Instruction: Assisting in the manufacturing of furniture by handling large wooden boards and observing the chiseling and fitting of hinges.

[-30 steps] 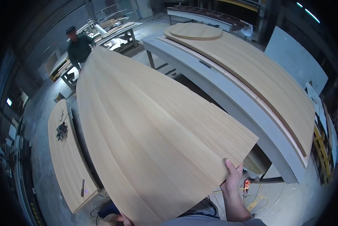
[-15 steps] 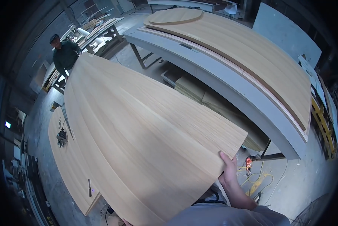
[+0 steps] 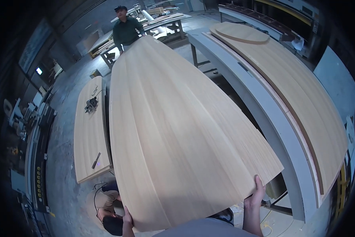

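A large wood-grain board (image 3: 181, 138) reaches from my body to a co-worker (image 3: 127, 33) in a dark green top at its far end. My left hand (image 3: 127, 219) is closed on the near left corner, its thumb on the top face. Toward the near right corner, my right hand (image 3: 257, 193) grips the edge with the thumb on top. The fingers of both hands are hidden beneath the board. It appears raised between the work table and a lower stack of panels.
Right stands a grey table (image 3: 260, 100) bearing wood-grain panels (image 3: 304, 91). On the left lie stacked panels (image 3: 91, 138) with a black power tool (image 3: 91, 104) and a dark-handled tool (image 3: 96, 160). Another person (image 3: 108, 203) crouches near my left hand. A yellow cord (image 3: 266, 219) lies on the floor.
My view has turned left, so the board and tables appear further right. My left hand now shows at the near left corner. Both ends of the board stay held.
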Available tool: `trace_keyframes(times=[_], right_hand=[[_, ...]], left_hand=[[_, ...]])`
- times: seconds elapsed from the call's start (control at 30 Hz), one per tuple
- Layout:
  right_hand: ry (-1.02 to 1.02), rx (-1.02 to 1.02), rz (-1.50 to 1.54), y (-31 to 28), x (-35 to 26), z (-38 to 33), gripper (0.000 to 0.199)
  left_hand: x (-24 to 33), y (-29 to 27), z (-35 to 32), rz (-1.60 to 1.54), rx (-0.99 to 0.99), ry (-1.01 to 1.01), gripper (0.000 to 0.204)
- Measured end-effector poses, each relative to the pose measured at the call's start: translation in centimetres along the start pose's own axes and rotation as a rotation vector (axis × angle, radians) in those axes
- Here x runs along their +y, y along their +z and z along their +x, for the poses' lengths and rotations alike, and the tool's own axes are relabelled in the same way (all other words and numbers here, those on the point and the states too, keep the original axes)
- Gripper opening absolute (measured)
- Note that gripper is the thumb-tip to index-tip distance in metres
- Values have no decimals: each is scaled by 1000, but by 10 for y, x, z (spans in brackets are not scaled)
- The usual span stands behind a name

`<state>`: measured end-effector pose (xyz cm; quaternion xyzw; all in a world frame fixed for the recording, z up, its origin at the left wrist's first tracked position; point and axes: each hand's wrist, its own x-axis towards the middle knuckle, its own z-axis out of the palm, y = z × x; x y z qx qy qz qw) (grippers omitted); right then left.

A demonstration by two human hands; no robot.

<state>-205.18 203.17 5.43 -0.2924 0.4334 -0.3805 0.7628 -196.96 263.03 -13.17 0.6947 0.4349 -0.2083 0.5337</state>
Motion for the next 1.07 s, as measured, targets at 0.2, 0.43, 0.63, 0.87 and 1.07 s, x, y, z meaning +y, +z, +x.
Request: trace_keyframes(times=[0.2, 0.43, 0.63, 0.87, 1.07], right_hand=[[-20, -97, -44, 4, -5, -5, 52], [225, -198, -39, 26, -6, -16, 55], [104, -294, -319, 1, -4, 8, 74], [-919, -301, -665, -168, 49, 255, 51], [-1192, -387, -712, -163, 13, 248, 51]], left_hand=[[10, 18, -21, 176, 148, 5, 93], [7, 1, -30, 342, 289, -2, 93], [16, 1, -37, 121, 162, 73, 92], [35, 7, -72, 162, 10, -41, 83], [15, -1, -63, 203, -35, -34, 91]])
